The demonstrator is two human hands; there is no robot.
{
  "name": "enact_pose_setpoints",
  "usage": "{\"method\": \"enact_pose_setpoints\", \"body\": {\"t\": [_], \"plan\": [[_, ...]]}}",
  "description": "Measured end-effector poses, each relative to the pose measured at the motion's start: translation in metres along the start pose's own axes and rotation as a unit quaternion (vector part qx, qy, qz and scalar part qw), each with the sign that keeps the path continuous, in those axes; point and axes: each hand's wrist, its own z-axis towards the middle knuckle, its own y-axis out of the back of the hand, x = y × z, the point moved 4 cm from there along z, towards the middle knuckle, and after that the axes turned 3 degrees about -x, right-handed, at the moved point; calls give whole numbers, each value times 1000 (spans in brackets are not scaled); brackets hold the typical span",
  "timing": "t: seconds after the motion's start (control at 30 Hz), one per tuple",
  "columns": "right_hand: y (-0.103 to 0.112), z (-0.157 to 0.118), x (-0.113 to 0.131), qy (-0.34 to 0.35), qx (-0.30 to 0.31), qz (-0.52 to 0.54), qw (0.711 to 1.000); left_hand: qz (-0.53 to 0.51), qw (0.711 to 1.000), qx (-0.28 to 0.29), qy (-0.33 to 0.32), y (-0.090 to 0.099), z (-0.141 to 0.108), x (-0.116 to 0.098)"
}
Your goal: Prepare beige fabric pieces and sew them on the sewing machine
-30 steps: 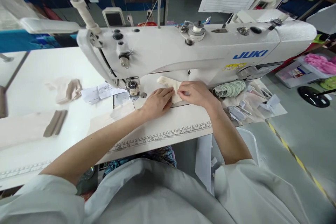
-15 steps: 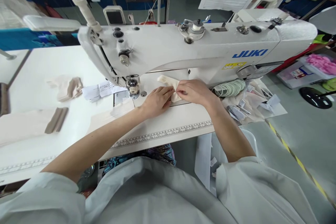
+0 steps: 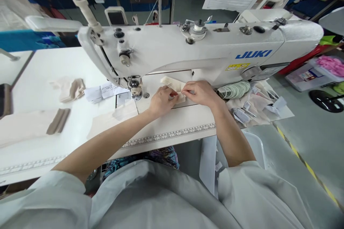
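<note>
On the machine bed, under the arm of a white sewing machine (image 3: 166,46), lies a small cream fabric piece (image 3: 173,83). My left hand (image 3: 162,101) pinches its near edge, with thumb and fingers closed. From the other side my right hand (image 3: 200,93) pinches the same cloth, its fingertips close to the left ones. Part of the fabric is hidden under both hands. The needle and presser foot (image 3: 135,91) stand left of my hands, apart from the cloth. A pale fabric panel (image 3: 115,116) lies flat beneath my left forearm.
A printed paper strip (image 3: 103,92) and beige fabric pieces (image 3: 73,91) lie left of the needle. Right of my hands are a pale green cord bundle (image 3: 233,90) and a heap of scraps and labels (image 3: 251,105). A ruler strip (image 3: 166,136) runs along the table edge.
My left fingers have curled from lying fairly flat on the cloth into a pinch. My right hand stays at the fabric with little movement. The view has shifted slightly.
</note>
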Motion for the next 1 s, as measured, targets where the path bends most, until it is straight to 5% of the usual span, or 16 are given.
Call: {"method": "enact_pose_setpoints", "body": {"t": [0.3, 0.53, 0.67, 0.77, 0.9, 1.0], "plan": [[-5, -2, -9, -29, -60, 52, 996, -13, 998, 53, 43, -4, 9, 0], [-8, 0, -10, -77, -175, 22, 981, 47, 998, 45, 10, 4, 2, -9], [-10, -1, -8, -73, -185, 16, 980, 125, 987, -8, -99, 6, 3, -21], [-10, 0, -5, -69, -186, -4, 980, 192, 960, 21, -205, -7, 9, -24], [6, -8, 8, -68, -214, -39, 974, 188, 961, 21, -201, -21, 14, -14], [38, -30, 33, -69, -245, -27, 967, 173, 967, 7, -184, -22, 12, -10]]}}
